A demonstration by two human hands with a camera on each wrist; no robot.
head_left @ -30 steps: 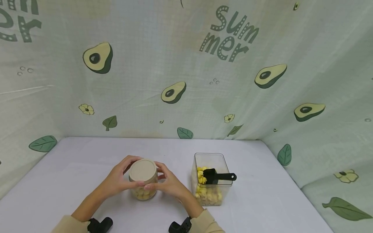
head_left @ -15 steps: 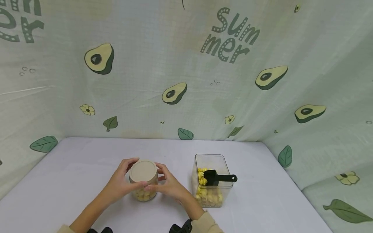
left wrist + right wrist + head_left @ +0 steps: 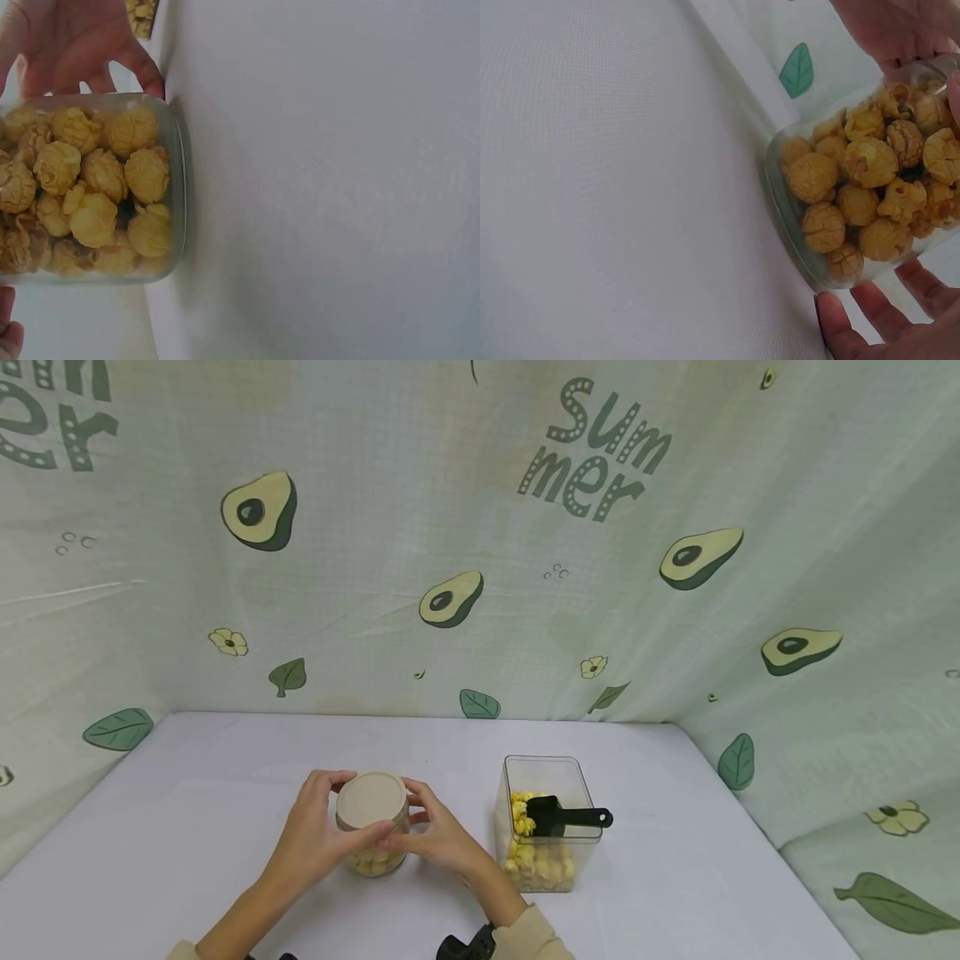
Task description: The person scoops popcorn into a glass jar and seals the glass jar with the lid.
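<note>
A clear jar (image 3: 377,862) of round caramel popcorn stands upright on the white table, topped by a beige lid (image 3: 371,799). My left hand (image 3: 315,831) curls round the lid from the left, thumb across its front edge. From the right, my right hand (image 3: 441,837) holds the jar, its thumb near the left thumb at the front. The left wrist view shows the popcorn (image 3: 97,187) through the jar wall, with the right hand (image 3: 82,49) behind. In the right wrist view, right fingers (image 3: 881,311) touch the jar's side close to its base.
Right of the jar stands a clear square box (image 3: 498,827) without a lid, partly filled with yellow popcorn (image 3: 542,864). A black scoop (image 3: 573,817) lies in it, handle sticking out over the right rim. A printed avocado cloth (image 3: 337,610) hangs behind the table (image 3: 675,860).
My left hand has turned round the lid, its thumb sliding right along the front edge and its wrist swinging inward. The right hand and the jar stay nearly in place.
</note>
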